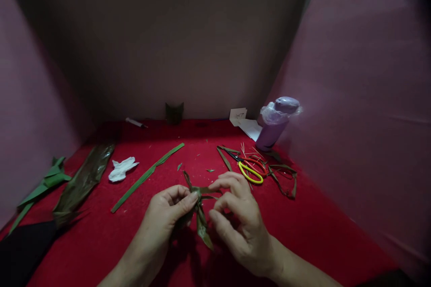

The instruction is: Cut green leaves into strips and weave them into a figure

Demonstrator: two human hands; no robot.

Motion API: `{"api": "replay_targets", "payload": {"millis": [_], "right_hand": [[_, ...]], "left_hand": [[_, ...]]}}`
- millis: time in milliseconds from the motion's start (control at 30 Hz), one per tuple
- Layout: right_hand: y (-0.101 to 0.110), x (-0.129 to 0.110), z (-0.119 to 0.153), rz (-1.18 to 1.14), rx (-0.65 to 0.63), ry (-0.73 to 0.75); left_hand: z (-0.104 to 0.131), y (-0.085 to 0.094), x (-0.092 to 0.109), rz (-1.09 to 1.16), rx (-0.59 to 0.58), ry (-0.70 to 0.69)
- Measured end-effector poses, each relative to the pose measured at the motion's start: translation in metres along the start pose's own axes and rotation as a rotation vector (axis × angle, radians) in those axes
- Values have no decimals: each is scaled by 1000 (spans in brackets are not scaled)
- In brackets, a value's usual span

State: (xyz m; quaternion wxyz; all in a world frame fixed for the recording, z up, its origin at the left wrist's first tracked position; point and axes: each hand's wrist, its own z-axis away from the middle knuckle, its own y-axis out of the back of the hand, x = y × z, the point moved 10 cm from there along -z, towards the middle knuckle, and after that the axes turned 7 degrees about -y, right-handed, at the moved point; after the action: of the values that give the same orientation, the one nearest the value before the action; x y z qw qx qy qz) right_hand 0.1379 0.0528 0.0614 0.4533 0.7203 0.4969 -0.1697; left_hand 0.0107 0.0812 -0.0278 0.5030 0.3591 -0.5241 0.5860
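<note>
My left hand (168, 215) pinches a small bundle of folded leaf (196, 193) between thumb and fingers, above the red cloth. Brownish-green strips stick out of the bundle upward, to the right and down, and one longer leaf end (204, 232) hangs below it. My right hand (237, 219) is just right of the bundle, its fingers curved and its thumb apart from them. Its index fingertip is at a strip pointing right; whether it touches the strip is hard to tell. The underside of the bundle is hidden by my left hand.
Scissors (251, 171) with red and yellow handles lie among leaf strips (292, 188) and thin sticks. A purple container (272, 132) stands at the right. On the left are a green strip (148, 175), white tissue (121, 169), a brown leaf (85, 179) and a syringe (135, 122).
</note>
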Motion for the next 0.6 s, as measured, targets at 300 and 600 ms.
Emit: {"api": "replay_targets", "payload": {"millis": [300, 600], "right_hand": [[-21, 56, -4, -375, -190, -504], [-34, 66, 5, -623, -244, -698]], "left_hand": [[2, -14, -8, -10, -124, 67], [2, -14, -13, -92, -133, 56]]}}
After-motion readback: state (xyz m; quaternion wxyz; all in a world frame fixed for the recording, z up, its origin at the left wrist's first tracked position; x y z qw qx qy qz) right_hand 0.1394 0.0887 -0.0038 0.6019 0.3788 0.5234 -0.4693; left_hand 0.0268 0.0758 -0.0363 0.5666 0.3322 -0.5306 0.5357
